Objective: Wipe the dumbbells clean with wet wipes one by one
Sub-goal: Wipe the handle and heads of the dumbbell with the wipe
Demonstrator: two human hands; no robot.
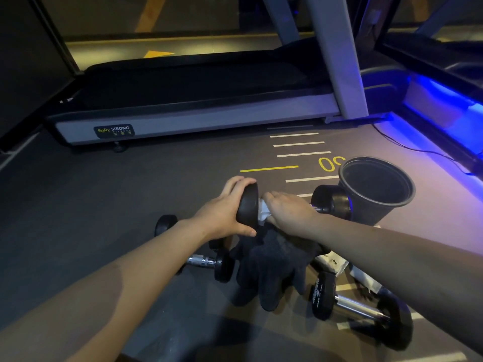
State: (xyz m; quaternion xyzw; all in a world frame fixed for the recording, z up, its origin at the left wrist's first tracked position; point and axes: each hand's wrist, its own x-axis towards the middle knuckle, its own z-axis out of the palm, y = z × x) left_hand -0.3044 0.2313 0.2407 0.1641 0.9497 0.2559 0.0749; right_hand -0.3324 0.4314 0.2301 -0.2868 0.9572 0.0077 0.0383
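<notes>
Head view: left hand (226,214) clamps one end plate of the raised dumbbell (329,202), held over the floor (104,205). Right hand (288,212) wraps a wet wipe (263,210) round the handle beside that plate. Advice: rotate the bar under the wipe, work toward the far plate, keep the left-hand hold firm.

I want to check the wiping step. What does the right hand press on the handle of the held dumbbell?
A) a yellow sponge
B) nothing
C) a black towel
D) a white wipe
D: the right hand holds a white wipe against the handle of the dumbbell, beside the end gripped by the left hand.
</notes>
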